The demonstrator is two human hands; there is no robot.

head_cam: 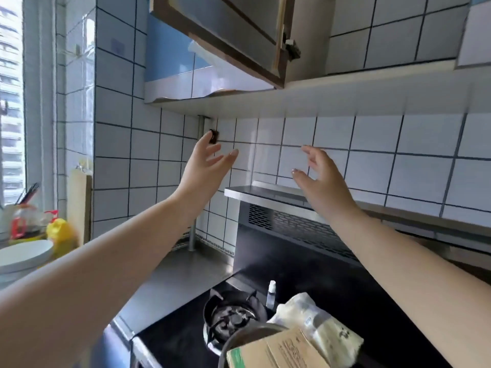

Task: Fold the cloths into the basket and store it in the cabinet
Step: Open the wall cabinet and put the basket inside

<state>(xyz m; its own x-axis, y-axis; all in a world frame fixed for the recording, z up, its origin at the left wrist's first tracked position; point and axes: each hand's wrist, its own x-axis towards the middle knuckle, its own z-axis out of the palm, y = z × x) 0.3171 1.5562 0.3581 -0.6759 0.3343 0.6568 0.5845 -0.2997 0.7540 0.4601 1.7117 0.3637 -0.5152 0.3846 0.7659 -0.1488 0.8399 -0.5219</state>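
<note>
1. My left hand [206,166] is raised in front of the tiled wall, fingers spread and loosely curved, holding nothing.
2. My right hand [322,176] is up beside it, well apart from it, also spread open and empty.
3. Both hands are below the wall cabinet [220,41], whose door [233,25] hangs open above them; neither hand touches it.
4. I cannot see the basket or the cloths anywhere; if the basket is in the cabinet, the door and the low angle hide it, so I cannot tell.
5. On the surface [186,272] below are a gas burner [231,318], a small white bottle [271,290], a pale bag [316,325] and a cardboard box [279,351]; none of these looks like my basket.
6. My judgement: with empty hands lifted toward an open cabinet, the folding and the storing are probably done, or nearly so.
7. What seems left is shutting the cabinet door, which calls for reaching up to its lower edge.
</note>
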